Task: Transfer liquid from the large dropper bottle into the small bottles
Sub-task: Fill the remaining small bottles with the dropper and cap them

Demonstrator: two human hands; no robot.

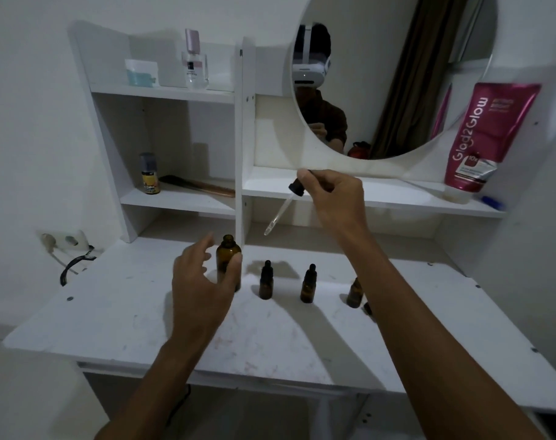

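The large amber bottle (pixel 227 260) stands uncapped on the white desk (pixel 143 315). My left hand (pixel 200 281) is spread loosely around it, thumb beside its right shoulder, fingers not closed on it. My right hand (pixel 330 198) is raised above the desk and pinches the black bulb of the glass dropper (pixel 281 209), whose tip slants down to the left. Two small amber bottles with black caps (pixel 266 282) (pixel 308 285) stand to the right of the large one. A third small bottle (pixel 354 295) is partly hidden behind my right forearm, and a small dark object lies just beside it.
White shelves rise behind the desk with a perfume bottle (pixel 195 63), a spray can (pixel 149 174) and a comb (pixel 200 185). A round mirror (pixel 397 74) and a pink tube (pixel 480 138) are at the right. A wall socket with a cable (pixel 63 246) is at the left.
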